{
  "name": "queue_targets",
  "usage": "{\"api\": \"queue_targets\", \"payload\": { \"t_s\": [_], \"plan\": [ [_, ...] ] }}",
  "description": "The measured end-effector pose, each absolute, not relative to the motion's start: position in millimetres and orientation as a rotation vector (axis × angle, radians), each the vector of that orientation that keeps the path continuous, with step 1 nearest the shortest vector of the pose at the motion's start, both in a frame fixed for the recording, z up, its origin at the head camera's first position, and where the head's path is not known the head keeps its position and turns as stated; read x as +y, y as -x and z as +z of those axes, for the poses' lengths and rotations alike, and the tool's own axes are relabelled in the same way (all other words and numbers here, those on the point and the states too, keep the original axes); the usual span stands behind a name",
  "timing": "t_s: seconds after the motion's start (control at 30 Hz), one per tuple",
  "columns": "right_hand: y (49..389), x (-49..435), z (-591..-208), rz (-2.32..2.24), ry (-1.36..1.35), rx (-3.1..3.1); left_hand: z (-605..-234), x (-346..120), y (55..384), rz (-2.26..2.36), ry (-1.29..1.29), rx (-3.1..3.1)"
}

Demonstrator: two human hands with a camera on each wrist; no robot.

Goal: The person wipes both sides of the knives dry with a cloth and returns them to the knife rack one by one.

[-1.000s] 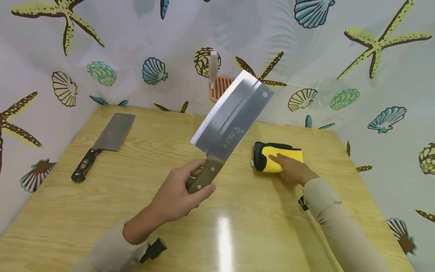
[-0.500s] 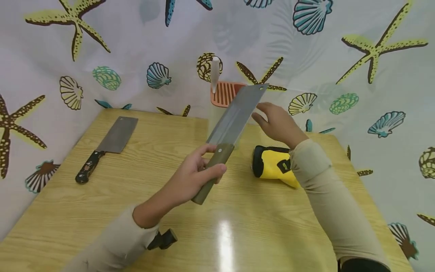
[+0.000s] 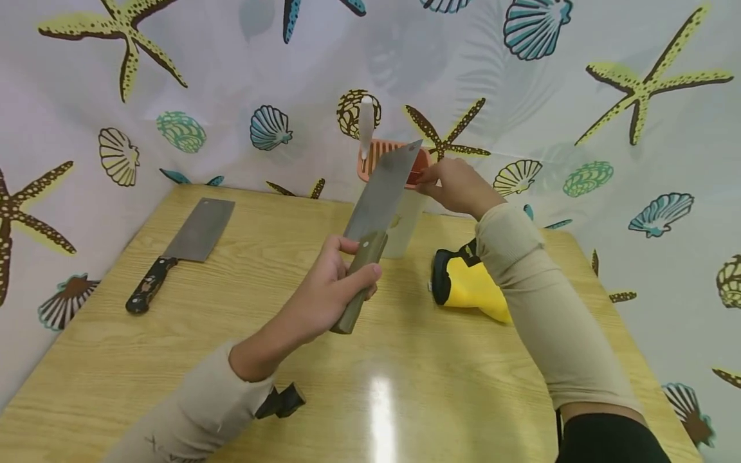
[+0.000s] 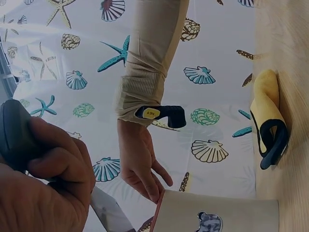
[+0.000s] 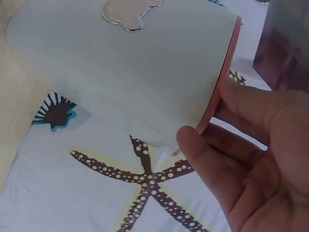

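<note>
My left hand (image 3: 324, 292) grips the wooden handle of a cleaver (image 3: 384, 186), its blade tilted up and away in front of a knife holder. That holder (image 3: 405, 235) is a pale upright block with an orange slotted top. At the holder's right rim, my right hand (image 3: 457, 184) pinches the edge; in the right wrist view the thumb is outside the orange rim (image 5: 223, 79) and fingers are behind it. The cleaver's blade (image 5: 285, 46) shows close by there. A white-handled utensil (image 3: 366, 128) stands in the holder's left part. The blade hides some of the slots.
A second cleaver (image 3: 199, 228) with a black handle lies flat on the left of the wooden table (image 3: 260, 231). Folded yellow fabric with black trim (image 3: 469, 286) lies on the right, partly under my right forearm. A shell-patterned cloth (image 3: 312, 64) hangs behind.
My right hand has left the yellow fabric and moved up and left to the holder's rim. The left hand has turned the cleaver more edge-on, its tip now lower and further left.
</note>
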State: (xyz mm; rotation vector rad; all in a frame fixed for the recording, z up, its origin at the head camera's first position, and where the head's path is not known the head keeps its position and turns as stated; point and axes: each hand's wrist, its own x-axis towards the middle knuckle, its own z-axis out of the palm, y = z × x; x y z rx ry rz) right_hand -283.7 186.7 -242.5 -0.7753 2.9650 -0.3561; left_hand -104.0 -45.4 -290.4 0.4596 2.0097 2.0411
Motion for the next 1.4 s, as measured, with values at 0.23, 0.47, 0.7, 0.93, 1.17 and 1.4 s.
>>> {"api": "queue_targets", "payload": {
  "t_s": [0.23,0.47,0.7,0.93,1.17,1.4],
  "plan": [
    [292,195,-237,-0.363,0.601,2.858,-288,-40,107,2.138,-0.417,1.927],
    [303,191,-225,-0.269,0.529,2.781,-276,-38,117,2.280,-0.337,1.725],
    [308,188,-213,-0.164,0.491,2.737,-252,-35,130,2.366,-0.382,1.597],
    [308,179,-207,-0.074,0.487,2.703,-230,-40,147,2.289,-0.492,1.658],
    [310,177,-206,-0.082,0.459,2.717,-203,-49,171,2.111,-0.745,1.626],
    [307,177,-204,-0.130,0.422,2.681,-187,-47,201,1.849,-0.822,1.850]
  ]
}}
